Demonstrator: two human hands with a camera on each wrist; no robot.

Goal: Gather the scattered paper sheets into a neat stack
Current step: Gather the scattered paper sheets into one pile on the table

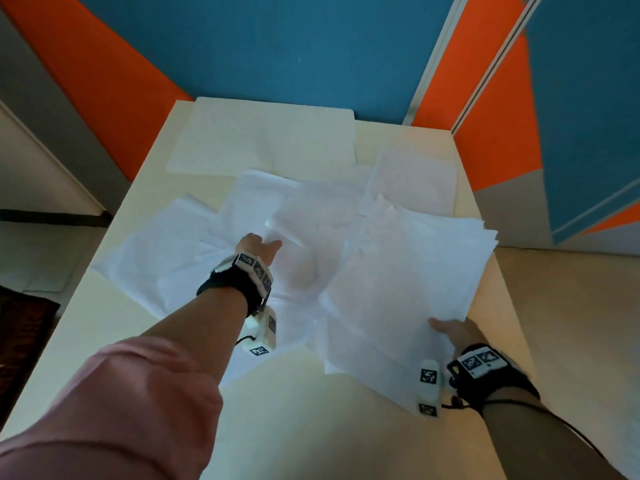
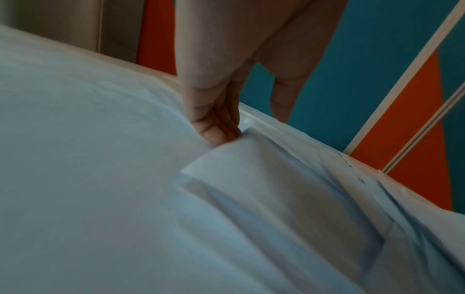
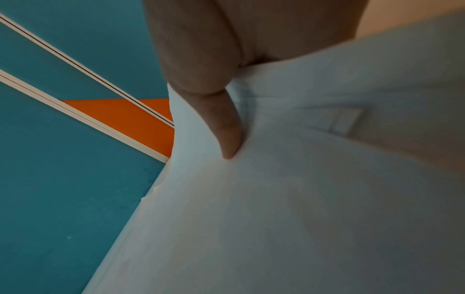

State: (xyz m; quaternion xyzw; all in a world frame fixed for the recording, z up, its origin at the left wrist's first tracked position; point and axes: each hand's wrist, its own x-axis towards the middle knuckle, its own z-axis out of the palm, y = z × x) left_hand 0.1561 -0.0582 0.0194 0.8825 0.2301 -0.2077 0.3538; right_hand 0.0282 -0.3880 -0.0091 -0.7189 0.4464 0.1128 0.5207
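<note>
Loose white paper sheets [image 1: 156,254] lie overlapping across the cream table [image 1: 311,427]. My right hand [image 1: 446,327] grips a stack of sheets [image 1: 408,271] at its near right corner, held slightly off the table. In the right wrist view the thumb [image 3: 226,135] presses on top of the stack [image 3: 302,199]; the fingers are hidden beneath it. My left hand [image 1: 265,244] reaches to a curled sheet [image 1: 311,230] in the middle. Its straight fingers [image 2: 219,131] touch the raised corner of that sheet [image 2: 264,179], with the thumb held apart.
A large white sheet [image 1: 263,140] lies flat at the table's far end, and another sheet [image 1: 415,174] lies at the far right. Blue and orange partition walls [image 1: 277,46] stand right behind the table. Floor [image 1: 571,323] shows past the right edge.
</note>
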